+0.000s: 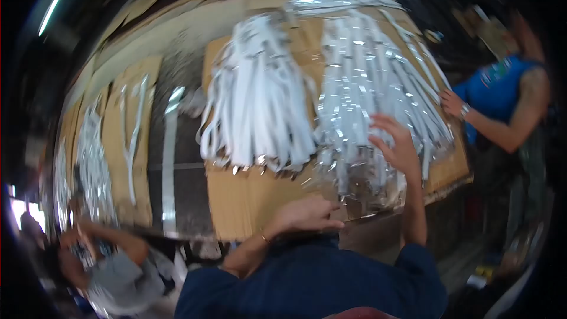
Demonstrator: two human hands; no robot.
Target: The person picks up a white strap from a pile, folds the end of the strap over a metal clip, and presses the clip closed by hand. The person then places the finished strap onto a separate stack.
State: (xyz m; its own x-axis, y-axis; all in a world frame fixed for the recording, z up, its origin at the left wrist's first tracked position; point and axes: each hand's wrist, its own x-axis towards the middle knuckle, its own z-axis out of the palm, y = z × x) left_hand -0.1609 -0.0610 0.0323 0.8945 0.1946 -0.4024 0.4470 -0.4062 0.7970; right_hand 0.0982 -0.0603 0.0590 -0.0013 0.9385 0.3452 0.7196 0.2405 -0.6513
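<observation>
Across the dim workroom's tabletop (pixel 190 192), cardboard (pixel 236 201) carries glossy strips (pixel 348 94) beside white strips (pixel 260 100); right hand (pixel 393 142) splayed, released, over the glossy ones, left hand (pixel 310 212) loose, ungripping, by the near edge!

Strip bundle (pixel 260 94) white; glossy strips (pixel 345 82) white with silver glints; cardboard (pixel 242 207) tan; sleeves (pixel 419 277) navy; co-worker's top (pixel 499 85) blue.

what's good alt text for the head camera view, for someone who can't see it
A person's open right hand hangs over a fan of shiny white strips, with the left hand near the cardboard's front edge. A white bundle lies alongside; a co-worker's hand is at the fan's edge.
</observation>
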